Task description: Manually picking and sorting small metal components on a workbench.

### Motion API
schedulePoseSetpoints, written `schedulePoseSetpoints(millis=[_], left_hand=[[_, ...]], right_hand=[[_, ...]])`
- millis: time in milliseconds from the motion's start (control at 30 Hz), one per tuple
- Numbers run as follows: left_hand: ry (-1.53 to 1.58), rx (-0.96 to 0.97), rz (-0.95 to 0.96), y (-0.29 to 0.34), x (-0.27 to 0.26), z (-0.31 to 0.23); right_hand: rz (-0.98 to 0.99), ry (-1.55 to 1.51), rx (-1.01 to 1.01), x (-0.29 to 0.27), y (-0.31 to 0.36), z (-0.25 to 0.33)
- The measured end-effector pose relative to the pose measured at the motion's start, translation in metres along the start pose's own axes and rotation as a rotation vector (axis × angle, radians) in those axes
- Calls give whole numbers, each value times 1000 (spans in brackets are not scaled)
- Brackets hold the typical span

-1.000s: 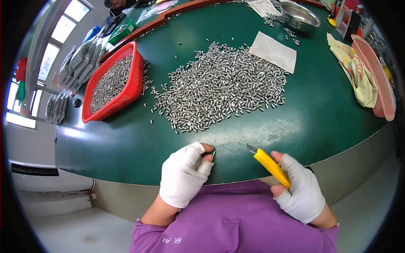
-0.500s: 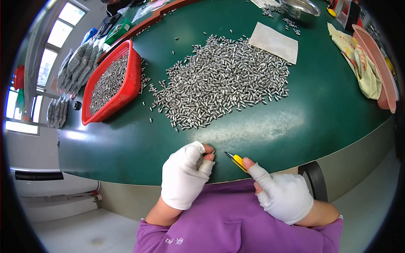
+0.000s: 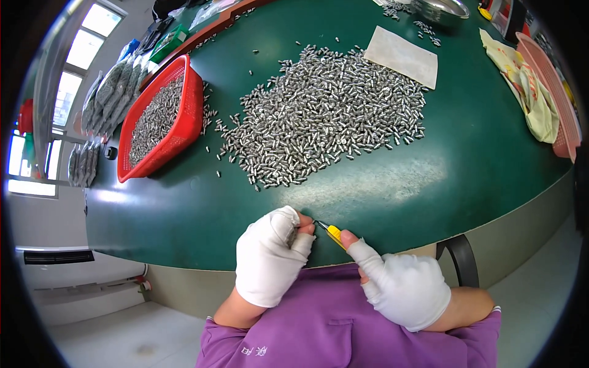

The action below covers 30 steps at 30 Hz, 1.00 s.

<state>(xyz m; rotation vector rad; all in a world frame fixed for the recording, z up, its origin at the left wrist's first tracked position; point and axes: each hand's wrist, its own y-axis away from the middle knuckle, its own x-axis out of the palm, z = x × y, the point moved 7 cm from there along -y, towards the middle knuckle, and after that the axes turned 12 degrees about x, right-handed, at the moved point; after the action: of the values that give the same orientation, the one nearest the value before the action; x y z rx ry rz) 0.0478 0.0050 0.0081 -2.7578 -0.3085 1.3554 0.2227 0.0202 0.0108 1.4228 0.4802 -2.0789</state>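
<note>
At the far left, grey bags are blurred and partly cut off by the rim. A red basket is filled with small metal pieces; a large heap of the same pieces is spread over the green table. At the near edge, the gloved left hand is pinched shut on something too small to be made out. Beside it, the gloved right hand is clamped on a yellow knife, whose tip has been brought against the left fingertips since a second ago. A pink tray is cut off at the right.
</note>
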Motion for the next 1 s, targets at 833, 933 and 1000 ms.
schedulePoseSetpoints(millis=[833, 933, 1000], left_hand=[[334, -176, -62, 4, -2, 14], [982, -249, -81, 12, 0, 18], [1206, -235, -23, 5, 4, 3]], right_hand=[[-152, -143, 55, -38, -28, -36], [-476, -9, 223, -68, -32, -75], [-560, 140, 358, -73, -32, -102]])
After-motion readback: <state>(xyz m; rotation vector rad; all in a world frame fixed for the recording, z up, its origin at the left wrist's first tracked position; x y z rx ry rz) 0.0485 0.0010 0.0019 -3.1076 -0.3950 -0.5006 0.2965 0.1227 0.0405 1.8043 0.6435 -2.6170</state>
